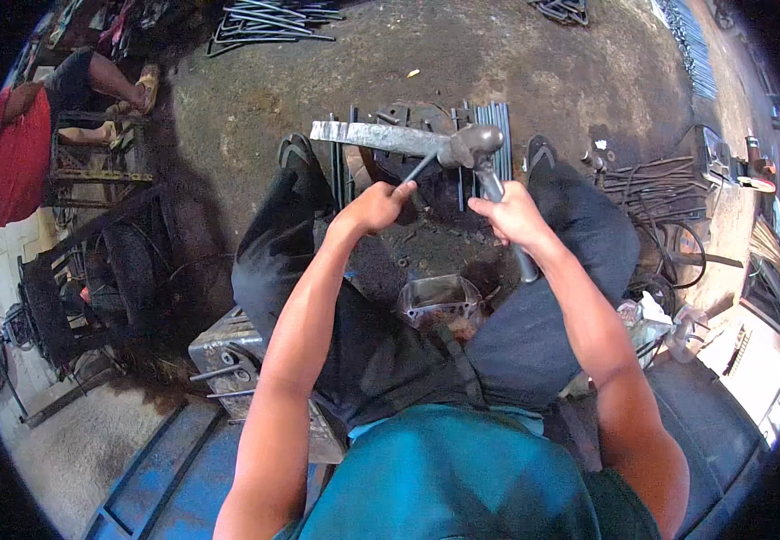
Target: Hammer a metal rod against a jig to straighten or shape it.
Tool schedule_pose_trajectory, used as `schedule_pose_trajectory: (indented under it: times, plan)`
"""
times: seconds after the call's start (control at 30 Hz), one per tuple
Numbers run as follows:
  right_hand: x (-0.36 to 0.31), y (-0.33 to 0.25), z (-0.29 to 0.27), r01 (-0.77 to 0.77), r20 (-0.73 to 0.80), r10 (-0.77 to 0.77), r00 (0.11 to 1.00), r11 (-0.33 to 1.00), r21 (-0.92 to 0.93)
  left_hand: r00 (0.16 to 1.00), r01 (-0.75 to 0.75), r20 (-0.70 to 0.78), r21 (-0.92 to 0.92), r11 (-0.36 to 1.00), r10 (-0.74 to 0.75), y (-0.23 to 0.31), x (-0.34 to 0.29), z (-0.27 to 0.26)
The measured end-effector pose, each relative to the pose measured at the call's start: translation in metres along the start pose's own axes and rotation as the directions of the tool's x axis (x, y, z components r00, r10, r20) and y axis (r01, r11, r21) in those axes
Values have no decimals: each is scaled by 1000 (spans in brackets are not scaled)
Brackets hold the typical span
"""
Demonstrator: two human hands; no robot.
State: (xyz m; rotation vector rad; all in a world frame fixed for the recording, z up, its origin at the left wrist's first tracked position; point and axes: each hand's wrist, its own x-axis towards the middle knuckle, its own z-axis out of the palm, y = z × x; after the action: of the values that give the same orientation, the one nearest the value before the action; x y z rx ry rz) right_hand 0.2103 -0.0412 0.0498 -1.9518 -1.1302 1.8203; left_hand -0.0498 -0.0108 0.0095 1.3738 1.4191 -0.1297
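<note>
Left of the hammer (491, 184) the right hand (513, 216) holds, the left hand (376, 207) grips a rod (422, 168) slanting toward its head (480, 139).

Light is uneven. Well right of and below the hammer (475, 146), glare bleaches a patch (762, 369) nearly white. Left of the hammer, the floor (246, 117) is dim brown; below it, shadow deepens between the trousers (291, 225). Farthest from the hammer, outlines bend and soften into surrounding fisheye black.
</note>
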Motion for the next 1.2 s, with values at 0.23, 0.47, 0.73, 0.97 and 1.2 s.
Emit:
schedule_pose_trajectory:
  times: [0.23, 0.47, 0.73, 0.97, 1.2]
  plan:
    - [2, 5, 3, 241, -83, -271, 959, 934, -264, 997, 11, -79, 4, 1000, -10, -5, 3, 1]
    - [0, -17, -7, 207, -73, -239, 968, 932, -297, 984, -60, -164, 91, 994, 75, -12, 5, 12]
    - [-55, -46, -18, 617, -154, -597, 787, 760, 205, 867, -78, -430, 385, 920, 253, -10, -10, 38]
    - [7, -10, -2, 284, -141, -308, 941, 945, -163, 865, -96, -409, 435, 895, 291, -10, -9, 38]
    - [12, 20, -16, -9, -149, -4, 989, 996, -92, 854, -129, -429, 373, 919, 294, -7, -12, 37]
